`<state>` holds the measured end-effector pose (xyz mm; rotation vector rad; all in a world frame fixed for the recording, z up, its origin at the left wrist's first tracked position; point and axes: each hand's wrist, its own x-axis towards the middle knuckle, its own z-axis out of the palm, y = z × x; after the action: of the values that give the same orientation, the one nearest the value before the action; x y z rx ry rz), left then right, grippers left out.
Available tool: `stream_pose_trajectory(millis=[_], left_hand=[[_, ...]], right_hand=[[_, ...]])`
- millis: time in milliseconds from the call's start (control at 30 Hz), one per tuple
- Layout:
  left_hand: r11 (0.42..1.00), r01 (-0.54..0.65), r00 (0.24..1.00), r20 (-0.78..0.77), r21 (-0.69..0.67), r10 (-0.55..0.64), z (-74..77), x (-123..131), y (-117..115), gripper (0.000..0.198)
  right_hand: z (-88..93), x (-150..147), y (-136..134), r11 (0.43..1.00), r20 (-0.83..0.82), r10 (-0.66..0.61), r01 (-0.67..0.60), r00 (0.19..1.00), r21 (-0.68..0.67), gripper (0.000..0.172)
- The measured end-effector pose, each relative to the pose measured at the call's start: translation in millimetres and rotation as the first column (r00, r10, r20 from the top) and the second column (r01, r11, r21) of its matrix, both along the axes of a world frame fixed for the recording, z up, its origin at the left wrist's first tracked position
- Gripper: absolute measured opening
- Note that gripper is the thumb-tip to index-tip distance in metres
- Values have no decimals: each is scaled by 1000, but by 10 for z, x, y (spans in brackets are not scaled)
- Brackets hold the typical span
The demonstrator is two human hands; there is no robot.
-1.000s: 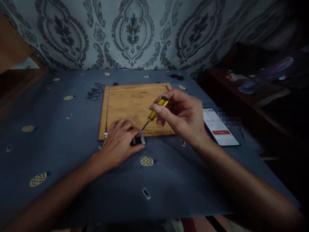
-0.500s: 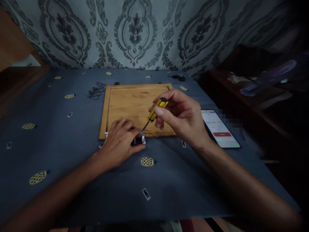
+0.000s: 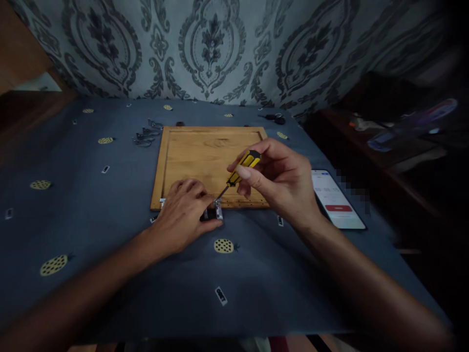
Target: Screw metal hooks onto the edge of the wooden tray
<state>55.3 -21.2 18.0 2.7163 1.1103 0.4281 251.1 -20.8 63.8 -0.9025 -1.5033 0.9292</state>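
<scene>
Two hands meet at 6 o'clock on the board (image 3: pixel 205 151): left hand (image 3: pixel 183 215) clamps a bracket (image 3: pixel 219 211), covering most of it; right hand (image 3: pixel 278 181) pinches a screwdriver (image 3: pixel 240 171), tip on the bracket. Phone (image 3: pixel 337 200) lies at the board's 3 o'clock, loose hardware (image 3: pixel 146 136) at 10 o'clock, keys (image 3: pixel 274 117) at 1 o'clock.

Board (image 3: pixel 205 156) mid-table, phone (image 3: pixel 337 199) to its rt, clips (image 3: pixel 146 137) left.

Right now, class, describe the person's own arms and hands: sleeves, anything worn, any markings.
Both arms are bare: the left forearm and right forearm show no sleeve up to the picture's edge. Neither the left hand nor the right hand wears a visible glove, ring or watch. Nails look short. No markings show in the dim light.
</scene>
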Motion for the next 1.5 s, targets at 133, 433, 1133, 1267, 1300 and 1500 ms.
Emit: stream_pose_trajectory(millis=[133, 433, 1133, 1267, 1300, 1500], left_hand=[[1000, 3, 1000, 9, -2, -3, 3, -5, -4, 32], [1000, 9, 1000, 12, -10, -9, -8, -13, -2, 33], [1000, -1, 1000, -9, -19, 1, 13, 2, -3, 34], [1000, 0, 1000, -9, 4, 0, 1, 0, -2, 34], [1000, 2, 1000, -9, 6, -2, -1, 0, -2, 35], [1000, 0, 1000, -9, -16, 0, 12, 3, -7, 34]], right_hand=[[9, 21, -4, 1000, 63, 11, -12, 998, 18, 22], [32, -30, -62, 980, 29, -171, 167, 985, 107, 25], [-3, -24, -60, 991, 59, -131, 129, 990, 37, 27], [0, -26, -59, 993, 49, -121, 120, 991, 24, 32], [1, -28, -58, 994, 44, -110, 109, 993, 22, 32], [38, -13, -50, 1000, 21, -24, 24, 999, -13, 28]])
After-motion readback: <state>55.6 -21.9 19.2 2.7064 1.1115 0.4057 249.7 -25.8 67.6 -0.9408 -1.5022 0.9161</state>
